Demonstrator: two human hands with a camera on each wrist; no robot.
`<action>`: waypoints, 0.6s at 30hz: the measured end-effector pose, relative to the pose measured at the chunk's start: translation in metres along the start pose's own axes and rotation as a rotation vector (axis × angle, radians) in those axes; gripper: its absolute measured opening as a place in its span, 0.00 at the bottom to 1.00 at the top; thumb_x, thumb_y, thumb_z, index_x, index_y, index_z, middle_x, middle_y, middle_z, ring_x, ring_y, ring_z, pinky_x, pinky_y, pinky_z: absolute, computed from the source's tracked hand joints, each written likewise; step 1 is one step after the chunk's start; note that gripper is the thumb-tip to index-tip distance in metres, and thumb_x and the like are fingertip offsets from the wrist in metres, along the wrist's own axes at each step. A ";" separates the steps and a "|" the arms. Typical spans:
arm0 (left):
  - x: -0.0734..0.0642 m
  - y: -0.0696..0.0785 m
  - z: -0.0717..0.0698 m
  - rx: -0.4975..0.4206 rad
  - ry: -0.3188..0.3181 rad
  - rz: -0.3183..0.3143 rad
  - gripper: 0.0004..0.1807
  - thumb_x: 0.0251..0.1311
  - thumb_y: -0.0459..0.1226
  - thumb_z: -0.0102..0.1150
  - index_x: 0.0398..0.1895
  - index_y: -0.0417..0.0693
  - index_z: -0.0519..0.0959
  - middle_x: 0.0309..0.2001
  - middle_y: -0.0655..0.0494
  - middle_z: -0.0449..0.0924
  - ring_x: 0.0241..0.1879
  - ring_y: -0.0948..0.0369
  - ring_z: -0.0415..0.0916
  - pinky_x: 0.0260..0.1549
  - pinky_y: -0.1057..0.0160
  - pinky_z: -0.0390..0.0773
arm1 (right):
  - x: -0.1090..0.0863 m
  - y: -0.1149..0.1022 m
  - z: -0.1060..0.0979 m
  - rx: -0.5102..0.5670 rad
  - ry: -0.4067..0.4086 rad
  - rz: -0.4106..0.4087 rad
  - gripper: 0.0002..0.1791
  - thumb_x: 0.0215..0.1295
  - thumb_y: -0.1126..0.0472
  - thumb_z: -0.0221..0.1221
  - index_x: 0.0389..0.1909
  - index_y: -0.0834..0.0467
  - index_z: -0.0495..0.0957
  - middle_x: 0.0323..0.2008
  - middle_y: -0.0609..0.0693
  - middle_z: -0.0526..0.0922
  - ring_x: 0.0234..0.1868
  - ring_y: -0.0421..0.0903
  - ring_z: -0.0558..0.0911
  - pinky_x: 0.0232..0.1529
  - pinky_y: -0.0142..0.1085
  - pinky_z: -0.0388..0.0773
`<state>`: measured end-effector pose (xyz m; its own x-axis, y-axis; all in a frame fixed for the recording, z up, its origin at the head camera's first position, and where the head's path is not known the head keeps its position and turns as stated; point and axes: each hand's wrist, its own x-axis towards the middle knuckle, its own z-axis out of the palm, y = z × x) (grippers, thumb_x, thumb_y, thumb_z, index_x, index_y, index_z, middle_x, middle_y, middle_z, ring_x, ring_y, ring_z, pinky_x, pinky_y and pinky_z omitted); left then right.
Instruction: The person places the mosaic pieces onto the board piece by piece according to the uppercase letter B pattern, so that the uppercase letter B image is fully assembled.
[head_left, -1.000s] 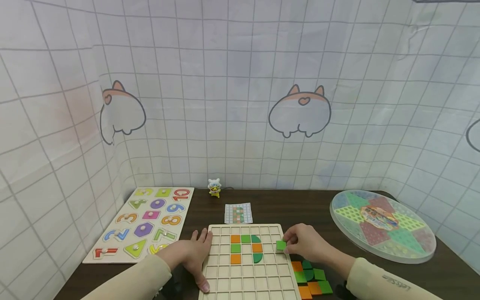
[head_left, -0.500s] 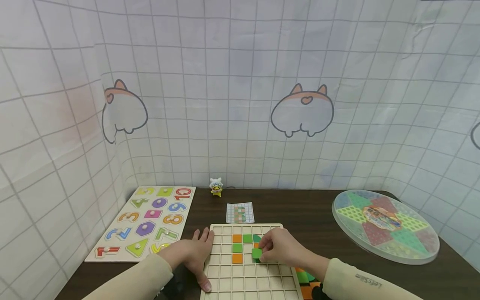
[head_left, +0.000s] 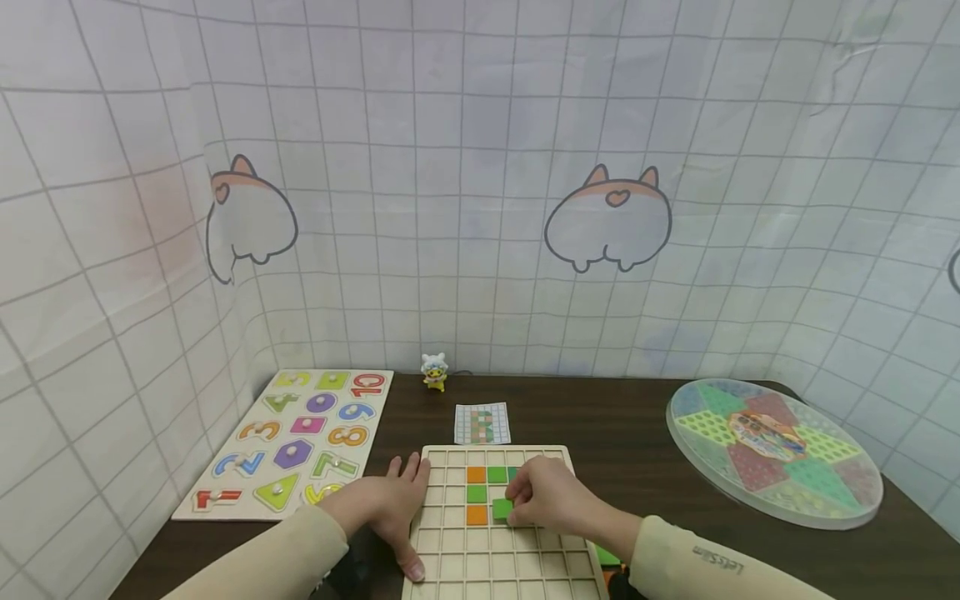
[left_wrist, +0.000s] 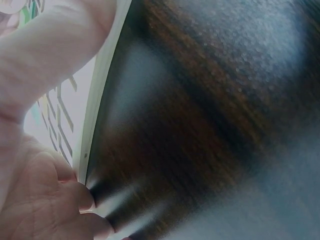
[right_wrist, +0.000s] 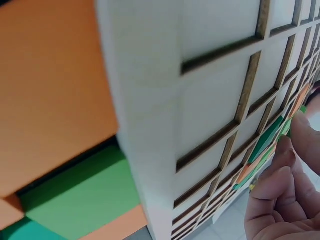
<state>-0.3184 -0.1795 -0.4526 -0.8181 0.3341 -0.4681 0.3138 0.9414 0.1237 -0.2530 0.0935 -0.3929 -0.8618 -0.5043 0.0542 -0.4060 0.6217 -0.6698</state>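
In the head view, a wooden grid board [head_left: 457, 567] lies in front of me. My left hand [head_left: 387, 510] rests along its left edge, fingers spread. My right hand [head_left: 553, 497] pinches a green square tile [head_left: 502, 511] over the cell right of the lower orange tile [head_left: 476, 516]; whether the tile is seated I cannot tell. Above that orange one sit a green tile [head_left: 476, 494] and another orange tile [head_left: 476, 474], with a second green tile [head_left: 497, 474] beside it. Behind the right hand, other pieces are mostly hidden; the right wrist view shows a dark green piece [right_wrist: 265, 140] in the grid.
A small pattern card [head_left: 482, 423] lies behind the board, and a toy figure [head_left: 434, 372] farther back. At left is a number puzzle [head_left: 300, 429]; at right, a round game board [head_left: 776, 450]. Loose tiles [right_wrist: 82, 192] lie by the board's right side, partly under the right arm.
My right hand has carried the green tile leftward from the board's right edge to beside the lower orange tile. My left hand has stayed on the board's left edge.
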 end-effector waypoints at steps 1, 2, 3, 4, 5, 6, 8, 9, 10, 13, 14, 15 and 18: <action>-0.001 0.001 -0.001 0.003 0.000 -0.003 0.92 0.11 0.78 0.75 0.84 0.48 0.42 0.84 0.43 0.38 0.82 0.38 0.36 0.74 0.36 0.57 | 0.000 -0.001 0.000 -0.009 0.003 0.000 0.09 0.50 0.72 0.75 0.32 0.65 0.87 0.25 0.48 0.86 0.28 0.41 0.80 0.34 0.37 0.81; -0.002 0.002 -0.001 0.005 0.000 -0.005 0.91 0.12 0.78 0.75 0.84 0.48 0.42 0.84 0.43 0.38 0.82 0.38 0.36 0.74 0.36 0.57 | 0.001 -0.001 0.001 -0.017 0.007 0.000 0.09 0.49 0.72 0.75 0.32 0.65 0.87 0.24 0.48 0.86 0.27 0.40 0.80 0.33 0.36 0.80; -0.003 0.003 -0.002 0.007 0.002 -0.008 0.91 0.12 0.77 0.75 0.84 0.48 0.42 0.84 0.43 0.38 0.82 0.38 0.36 0.74 0.37 0.57 | 0.001 -0.002 0.001 -0.027 0.010 0.002 0.09 0.49 0.71 0.76 0.31 0.65 0.87 0.24 0.47 0.85 0.27 0.40 0.79 0.33 0.35 0.79; -0.004 0.004 -0.003 0.009 0.002 -0.011 0.90 0.13 0.77 0.76 0.84 0.47 0.42 0.84 0.43 0.38 0.82 0.39 0.36 0.74 0.37 0.57 | 0.002 -0.002 0.002 -0.038 0.013 0.002 0.09 0.49 0.71 0.76 0.31 0.65 0.87 0.24 0.47 0.85 0.27 0.39 0.78 0.32 0.35 0.78; -0.006 0.005 -0.003 0.012 0.003 -0.013 0.90 0.14 0.77 0.76 0.84 0.47 0.42 0.84 0.43 0.39 0.82 0.39 0.37 0.74 0.37 0.57 | 0.002 -0.002 0.002 -0.044 0.014 0.003 0.09 0.48 0.71 0.76 0.30 0.64 0.87 0.23 0.46 0.84 0.27 0.39 0.78 0.32 0.34 0.78; -0.007 0.006 -0.004 0.015 0.006 -0.015 0.90 0.15 0.76 0.76 0.84 0.47 0.42 0.84 0.43 0.39 0.82 0.39 0.37 0.74 0.37 0.57 | 0.002 -0.003 0.003 -0.050 0.014 0.003 0.09 0.48 0.70 0.77 0.30 0.64 0.86 0.23 0.46 0.84 0.26 0.39 0.77 0.32 0.34 0.77; -0.009 0.008 -0.005 0.020 0.009 -0.016 0.89 0.17 0.76 0.76 0.84 0.47 0.42 0.84 0.43 0.40 0.82 0.39 0.38 0.74 0.38 0.58 | 0.003 -0.003 0.004 -0.058 0.014 -0.002 0.09 0.48 0.70 0.77 0.30 0.64 0.86 0.22 0.46 0.83 0.26 0.39 0.77 0.32 0.34 0.77; -0.010 0.008 -0.005 0.023 0.012 -0.016 0.88 0.18 0.76 0.76 0.84 0.47 0.43 0.84 0.43 0.40 0.82 0.39 0.38 0.74 0.38 0.58 | 0.003 -0.003 0.004 -0.057 0.011 -0.003 0.09 0.48 0.70 0.77 0.30 0.65 0.87 0.22 0.46 0.83 0.26 0.39 0.77 0.32 0.35 0.77; -0.011 0.009 -0.005 0.024 0.014 -0.016 0.88 0.18 0.75 0.77 0.84 0.46 0.43 0.84 0.43 0.40 0.82 0.39 0.38 0.74 0.38 0.58 | 0.003 -0.002 0.004 -0.060 0.010 -0.007 0.09 0.48 0.70 0.77 0.30 0.65 0.87 0.22 0.46 0.84 0.25 0.39 0.77 0.32 0.36 0.77; -0.012 0.009 -0.005 0.021 0.014 -0.013 0.87 0.19 0.75 0.77 0.83 0.46 0.42 0.84 0.43 0.40 0.82 0.39 0.38 0.74 0.39 0.58 | 0.003 -0.001 0.005 -0.065 0.007 -0.014 0.09 0.48 0.70 0.77 0.31 0.66 0.87 0.22 0.47 0.84 0.25 0.39 0.77 0.32 0.37 0.78; -0.012 0.009 -0.005 0.019 0.014 -0.012 0.87 0.19 0.75 0.77 0.83 0.46 0.42 0.84 0.43 0.40 0.82 0.39 0.38 0.74 0.39 0.58 | 0.003 -0.001 0.005 -0.066 0.007 -0.016 0.10 0.48 0.70 0.77 0.31 0.66 0.87 0.22 0.47 0.84 0.25 0.39 0.77 0.32 0.36 0.78; -0.012 0.009 -0.005 0.016 0.013 -0.010 0.87 0.20 0.75 0.77 0.83 0.46 0.42 0.84 0.43 0.40 0.82 0.39 0.38 0.74 0.39 0.58 | 0.004 -0.001 0.005 -0.068 0.008 -0.017 0.10 0.48 0.70 0.77 0.31 0.66 0.87 0.22 0.47 0.84 0.25 0.39 0.77 0.32 0.36 0.78; -0.012 0.008 -0.005 0.009 0.014 -0.007 0.88 0.19 0.75 0.77 0.83 0.46 0.42 0.83 0.42 0.40 0.82 0.38 0.38 0.74 0.38 0.57 | 0.004 0.000 0.006 -0.077 0.010 -0.024 0.10 0.48 0.70 0.77 0.32 0.66 0.88 0.22 0.47 0.85 0.25 0.38 0.77 0.31 0.36 0.78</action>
<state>-0.3081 -0.1754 -0.4417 -0.8267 0.3285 -0.4568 0.3127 0.9432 0.1123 -0.2543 0.0877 -0.3970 -0.8544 -0.5138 0.0770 -0.4484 0.6543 -0.6090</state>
